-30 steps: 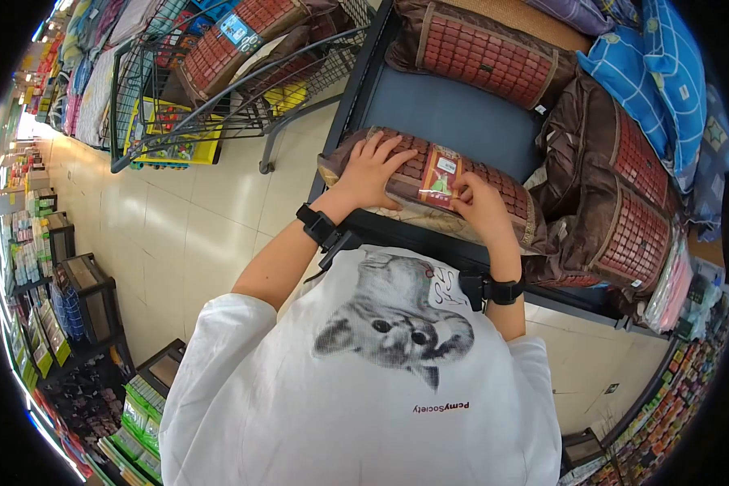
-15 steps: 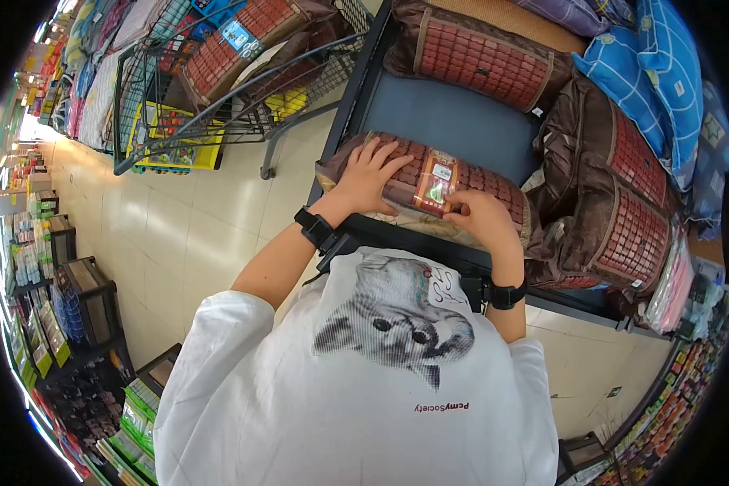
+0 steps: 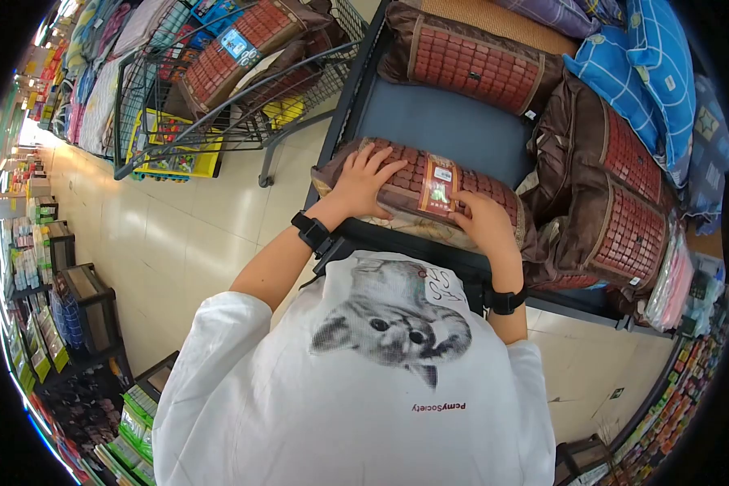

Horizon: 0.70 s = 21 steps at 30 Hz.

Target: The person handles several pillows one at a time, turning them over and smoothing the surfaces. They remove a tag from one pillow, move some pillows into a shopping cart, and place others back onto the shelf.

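A brown pillow (image 3: 494, 191) with a reddish-brown tiled top lies along the near edge of the display bin. Around its middle is a red and gold paper label (image 3: 439, 185) with a white sticker. My left hand (image 3: 362, 182) rests on the pillow's left end, fingers spread over the tiles and thumb toward the near side. Close to the label's right edge, my right hand (image 3: 488, 223) lies on the pillow with index finger and thumb apart. Its other fingers are partly hidden.
More tiled pillows (image 3: 476, 65) line the bin's back and right side, beside blue checked pillows (image 3: 664, 77). The bin's dark rim (image 3: 429, 245) runs before me. A shopping cart (image 3: 194, 121) with a similar pillow stands at the left. Store shelves (image 3: 89, 316) flank the tiled floor.
My right hand's finger and thumb have eased apart and shifted slightly at the label's edge. My left hand stays spread on the pillow. The view has shifted slightly.
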Motion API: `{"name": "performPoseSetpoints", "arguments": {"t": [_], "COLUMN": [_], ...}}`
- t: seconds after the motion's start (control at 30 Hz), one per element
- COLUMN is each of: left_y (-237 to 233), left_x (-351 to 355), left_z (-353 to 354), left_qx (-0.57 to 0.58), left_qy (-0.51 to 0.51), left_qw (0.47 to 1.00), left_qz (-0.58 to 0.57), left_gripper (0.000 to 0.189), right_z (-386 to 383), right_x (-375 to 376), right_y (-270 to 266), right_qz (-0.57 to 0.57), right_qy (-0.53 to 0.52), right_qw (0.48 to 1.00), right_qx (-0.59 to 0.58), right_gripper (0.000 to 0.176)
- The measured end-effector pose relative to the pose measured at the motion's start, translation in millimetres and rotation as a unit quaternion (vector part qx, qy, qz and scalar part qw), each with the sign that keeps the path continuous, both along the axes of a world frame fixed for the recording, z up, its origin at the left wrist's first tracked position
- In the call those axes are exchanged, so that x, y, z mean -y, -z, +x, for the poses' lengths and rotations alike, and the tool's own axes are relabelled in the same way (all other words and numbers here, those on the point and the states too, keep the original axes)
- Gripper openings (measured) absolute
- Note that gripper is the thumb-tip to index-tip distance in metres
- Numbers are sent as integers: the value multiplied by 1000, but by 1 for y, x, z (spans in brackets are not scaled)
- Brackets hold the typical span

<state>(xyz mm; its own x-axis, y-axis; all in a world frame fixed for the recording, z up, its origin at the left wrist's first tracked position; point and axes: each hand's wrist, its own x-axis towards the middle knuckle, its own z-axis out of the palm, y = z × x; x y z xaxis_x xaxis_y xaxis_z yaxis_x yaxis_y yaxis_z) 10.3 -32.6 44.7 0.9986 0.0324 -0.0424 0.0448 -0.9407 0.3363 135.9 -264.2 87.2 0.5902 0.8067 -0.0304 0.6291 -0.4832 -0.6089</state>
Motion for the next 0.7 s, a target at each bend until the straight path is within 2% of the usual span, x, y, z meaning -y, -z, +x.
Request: {"name": "performPoseSetpoints", "arguments": {"t": [0.07,0.2,0.43,0.53,0.6,0.63,0.7], "left_y": [1,2,-4,-17,-21,-18,-11], "left_x": [0,-1,0,3,7,9,9], "left_z": [-1,0,1,3,7,10,16], "left_qx": [1,8,1,31,66,67,40], "left_qy": [1,7,5,15,113,114,110], "left_qw": [1000,1000,1000,999,991,991,989], "left_qz": [0,1,-4,8,39,38,-92], "left_gripper": [104,103,106,96,80,80,66], "right_z": [-3,-9,-7,-8,-7,-5,-3], "right_x": [-3,-6,-8,-8,-8,-8,-8], "right_y": [-8,-4,-8,-5,0,2,7], "right_qz": [-41,-4,-42,-11,13,20,27], "right_qy": [-3,-36,-48,-50,-49,-45,-42], "right_qw": [998,999,997,999,999,999,999], "right_qx": [-40,-39,-47,-15,13,13,14], "right_gripper": [31,33,37,38,38,37,37]}}
